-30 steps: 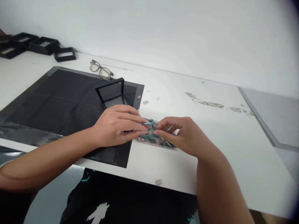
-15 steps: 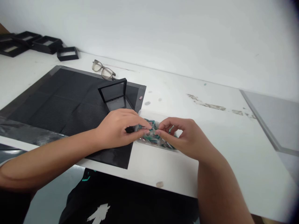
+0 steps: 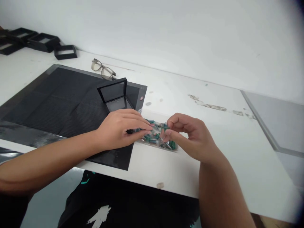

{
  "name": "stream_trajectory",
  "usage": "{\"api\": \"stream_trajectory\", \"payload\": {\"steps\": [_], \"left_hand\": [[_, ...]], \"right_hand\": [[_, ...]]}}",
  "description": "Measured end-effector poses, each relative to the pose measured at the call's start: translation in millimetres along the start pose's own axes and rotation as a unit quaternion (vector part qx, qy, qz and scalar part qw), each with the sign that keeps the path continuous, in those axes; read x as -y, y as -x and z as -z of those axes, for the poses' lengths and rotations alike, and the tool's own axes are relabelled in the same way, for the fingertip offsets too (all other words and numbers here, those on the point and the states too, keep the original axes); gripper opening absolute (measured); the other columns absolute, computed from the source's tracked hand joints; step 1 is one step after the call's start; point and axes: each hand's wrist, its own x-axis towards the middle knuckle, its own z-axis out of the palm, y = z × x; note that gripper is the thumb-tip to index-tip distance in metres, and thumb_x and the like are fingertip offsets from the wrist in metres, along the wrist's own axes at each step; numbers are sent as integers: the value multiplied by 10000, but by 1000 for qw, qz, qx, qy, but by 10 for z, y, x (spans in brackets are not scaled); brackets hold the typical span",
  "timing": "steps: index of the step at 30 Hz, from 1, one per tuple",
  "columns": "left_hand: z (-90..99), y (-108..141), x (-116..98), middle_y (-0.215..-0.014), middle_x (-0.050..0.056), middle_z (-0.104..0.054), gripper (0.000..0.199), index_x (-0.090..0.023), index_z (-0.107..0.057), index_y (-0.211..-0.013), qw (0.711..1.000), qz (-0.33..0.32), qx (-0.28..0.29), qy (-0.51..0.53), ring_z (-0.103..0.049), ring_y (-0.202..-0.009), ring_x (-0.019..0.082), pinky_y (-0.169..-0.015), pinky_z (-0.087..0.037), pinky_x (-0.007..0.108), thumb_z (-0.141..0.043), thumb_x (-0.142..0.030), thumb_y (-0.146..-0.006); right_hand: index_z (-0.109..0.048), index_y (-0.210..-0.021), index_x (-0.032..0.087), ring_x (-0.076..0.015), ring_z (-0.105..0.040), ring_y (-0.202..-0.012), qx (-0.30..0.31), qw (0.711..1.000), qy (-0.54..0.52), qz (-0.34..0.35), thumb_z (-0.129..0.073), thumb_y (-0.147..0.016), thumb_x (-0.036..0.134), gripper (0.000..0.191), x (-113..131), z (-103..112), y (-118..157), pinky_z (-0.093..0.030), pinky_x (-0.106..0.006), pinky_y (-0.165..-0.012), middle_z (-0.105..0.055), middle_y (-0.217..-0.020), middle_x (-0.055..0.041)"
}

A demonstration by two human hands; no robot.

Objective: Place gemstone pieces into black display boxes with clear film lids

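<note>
A clear shallow plastic container (image 3: 174,150) on the white table holds many small glossy pieces (image 3: 154,138), mostly green, with some pink and clear ones. My left hand (image 3: 125,128) reaches over its left side, thumb and fingertips pinched together at the pieces. What lies between those fingertips is too small to name. Over the right side, my right hand (image 3: 190,134) is curled, thumb and forefinger closed around something small and partly see-through that I cannot make out. Behind my left hand, a black hinged display case (image 3: 113,91) stands with its lid raised.
A black ribbed mat (image 3: 71,101) covers the left of the white table (image 3: 225,152). Eyeglasses (image 3: 102,68) lie behind it. Several black frames (image 3: 66,52) sit at the back left. One small pink piece (image 3: 141,98) lies on the mat's right edge. A grey-edged panel (image 3: 276,123) is at the right.
My right hand has moved a little up and right, away from my left fingertips, showing more of the pieces. My left hand stays nearly in place. The whole view has shifted slightly.
</note>
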Motion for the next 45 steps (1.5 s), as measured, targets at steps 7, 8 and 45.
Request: {"api": "stream_trajectory", "payload": {"steps": [7,8,45], "left_hand": [[35,-10,-14,-882,-6,-807,74,-200,-759,-948,999,-23,-17,-20,-760,-860,129,-826,-607,225,-721,-201,-884],[35,-7,-16,-879,-11,-807,71,-203,-757,-944,999,-22,-16,-20,-761,-864,129,-831,-605,226,-720,-200,-884],[-54,-41,-143,-783,13,-796,79,-196,-758,-891,990,3,-92,106,-725,-720,120,-755,-606,245,-776,-263,-852]], "right_hand": [[-587,-832,223,-156,-682,-631,-27,994,-97,34,-722,-891,251,149,-38,0,17,-545,-289,-589,-705,-735,-11],[-593,-837,224,-158,-686,-637,-28,993,-108,36,-735,-885,252,153,-45,2,22,-547,-292,-590,-712,-741,-12],[-721,-956,201,-146,-727,-691,51,985,-164,-1,-730,-921,321,125,-3,-116,-11,-602,-246,-615,-769,-808,-40]]}}
